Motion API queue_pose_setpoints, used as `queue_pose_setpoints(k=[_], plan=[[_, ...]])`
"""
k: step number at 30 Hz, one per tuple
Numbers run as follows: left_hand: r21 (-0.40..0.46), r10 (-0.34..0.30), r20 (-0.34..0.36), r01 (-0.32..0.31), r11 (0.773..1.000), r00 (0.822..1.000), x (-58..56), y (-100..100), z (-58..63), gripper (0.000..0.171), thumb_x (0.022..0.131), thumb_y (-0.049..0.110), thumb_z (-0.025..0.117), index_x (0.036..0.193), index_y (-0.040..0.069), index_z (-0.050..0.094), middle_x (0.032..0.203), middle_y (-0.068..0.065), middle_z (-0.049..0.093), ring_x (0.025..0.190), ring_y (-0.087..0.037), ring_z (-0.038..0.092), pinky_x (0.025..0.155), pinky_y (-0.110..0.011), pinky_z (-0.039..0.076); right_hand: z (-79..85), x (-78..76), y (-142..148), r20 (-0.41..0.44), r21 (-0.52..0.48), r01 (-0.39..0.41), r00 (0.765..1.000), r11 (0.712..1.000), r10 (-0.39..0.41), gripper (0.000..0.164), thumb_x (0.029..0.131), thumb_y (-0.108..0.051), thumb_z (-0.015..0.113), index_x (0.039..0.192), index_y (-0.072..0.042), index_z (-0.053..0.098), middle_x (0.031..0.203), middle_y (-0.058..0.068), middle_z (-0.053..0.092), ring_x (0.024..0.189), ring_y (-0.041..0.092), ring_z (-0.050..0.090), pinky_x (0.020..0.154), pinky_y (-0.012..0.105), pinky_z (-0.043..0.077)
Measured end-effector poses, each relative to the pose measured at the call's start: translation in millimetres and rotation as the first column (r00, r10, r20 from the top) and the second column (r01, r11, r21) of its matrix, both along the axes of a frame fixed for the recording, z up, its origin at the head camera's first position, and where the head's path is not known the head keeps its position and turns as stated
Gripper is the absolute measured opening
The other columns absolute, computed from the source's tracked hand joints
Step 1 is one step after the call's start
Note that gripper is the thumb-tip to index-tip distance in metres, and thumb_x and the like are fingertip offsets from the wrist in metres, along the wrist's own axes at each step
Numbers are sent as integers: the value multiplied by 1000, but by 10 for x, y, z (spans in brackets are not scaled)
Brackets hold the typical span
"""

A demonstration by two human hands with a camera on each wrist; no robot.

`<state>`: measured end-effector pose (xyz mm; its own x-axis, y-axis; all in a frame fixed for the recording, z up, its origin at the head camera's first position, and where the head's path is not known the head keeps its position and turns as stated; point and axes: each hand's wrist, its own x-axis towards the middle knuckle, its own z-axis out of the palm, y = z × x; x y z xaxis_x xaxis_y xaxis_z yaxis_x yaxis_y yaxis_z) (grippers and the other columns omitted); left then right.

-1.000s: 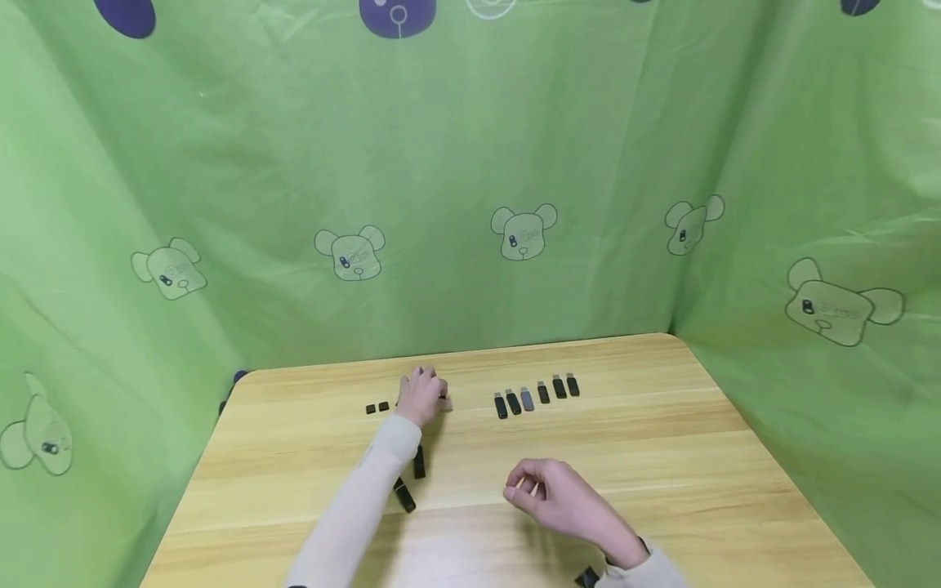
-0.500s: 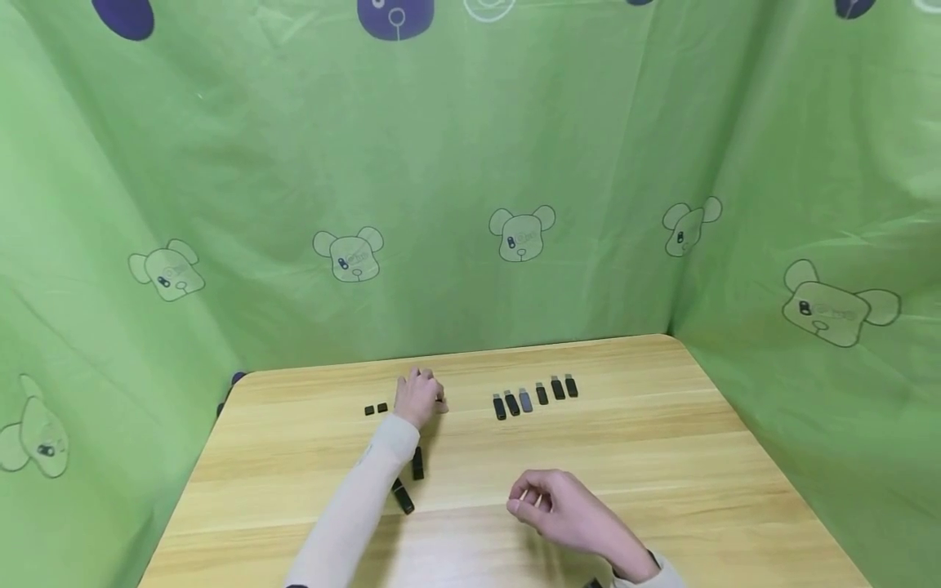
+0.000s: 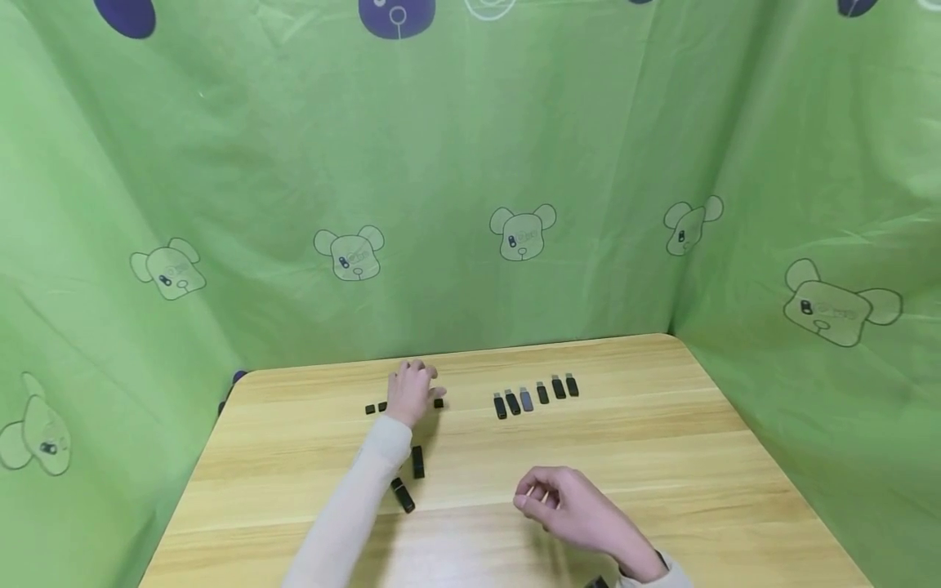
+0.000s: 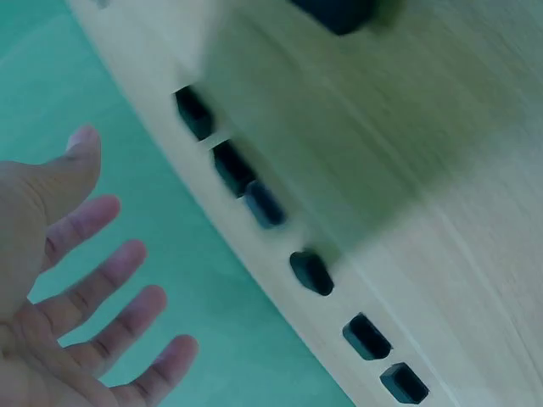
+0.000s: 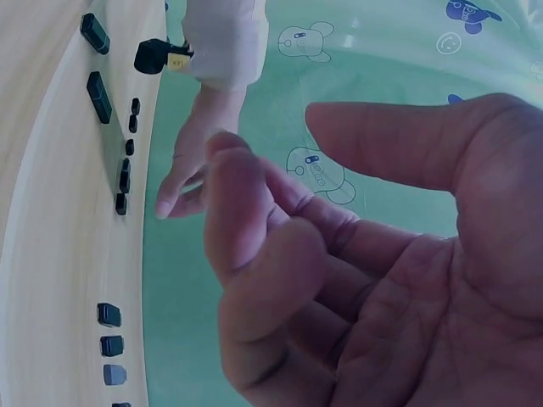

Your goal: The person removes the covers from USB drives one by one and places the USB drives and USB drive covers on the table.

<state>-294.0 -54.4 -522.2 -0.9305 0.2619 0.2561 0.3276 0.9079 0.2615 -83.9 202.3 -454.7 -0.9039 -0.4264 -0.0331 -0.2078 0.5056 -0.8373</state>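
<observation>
My left hand [image 3: 410,398] hovers over a row of small black caps near the table's back edge, holding nothing. One cap [image 3: 439,403] lies just right of its fingers. In the left wrist view, the fingers are spread apart, and several caps, such as this rounded one [image 4: 311,273], line up on the wood; one looks bluish [image 4: 264,206]. My right hand [image 3: 562,502] hangs above the table's front, its fingers loosely curled around nothing. Two black USB sticks [image 3: 418,462] [image 3: 403,496] lie beside the left forearm, which partly hides that area.
Several uncapped USB sticks [image 3: 513,402] stand in a row at the back, right of the caps, metal plugs pointing away; one is bluish-grey [image 3: 525,399]. A green curtain [image 3: 441,163] rises behind the wooden table [image 3: 662,457]. A black device [image 5: 151,56] is strapped at the left wrist.
My left hand has drawn slightly left off the row's right end, its fingers loosening and baring a small black cap there. The right hand has drifted slightly right.
</observation>
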Motion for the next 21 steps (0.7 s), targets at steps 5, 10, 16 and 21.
queue_pose_setpoints(k=[5, 10, 16, 21], plan=[[78, 64, -1, -64, 995, 998, 69, -131, 50, 41, 91, 31, 75, 126, 10, 67, 127, -15, 69, 109, -34, 60, 88, -52, 53, 10, -21, 11, -5, 12, 9, 1000, 1000, -9, 22, 98, -28, 66, 101, -7, 70, 82, 1, 68, 64, 2, 57, 57, 23, 52], [163, 133, -28, -127, 978, 991, 229, -270, 90, 44, 92, 30, 75, 129, 8, 64, 127, -16, 68, 110, -36, 61, 90, -52, 51, 15, -38, 11, -28, 31, 17, 999, 999, -16, 19, 98, -29, 66, 98, -11, 70, 82, 3, 68, 67, 2, 56, 59, 22, 50], [271, 159, -36, -144, 952, 987, 581, -343, 180, 46, 93, 32, 73, 129, 5, 63, 126, -19, 67, 115, -40, 60, 90, -54, 51, 22, -92, -15, -50, 59, 32, 998, 998, -29, 17, 97, -29, 66, 98, -12, 71, 82, -2, 67, 71, 2, 56, 64, 20, 50], [338, 190, -23, -172, 926, 981, 936, -383, 192, 45, 96, 33, 70, 129, 3, 62, 125, -19, 68, 112, -37, 63, 93, -53, 52, 23, -126, -52, -44, 60, 25, 999, 998, -22, 15, 97, -28, 66, 97, -13, 71, 82, -4, 66, 73, 2, 56, 65, 20, 49]])
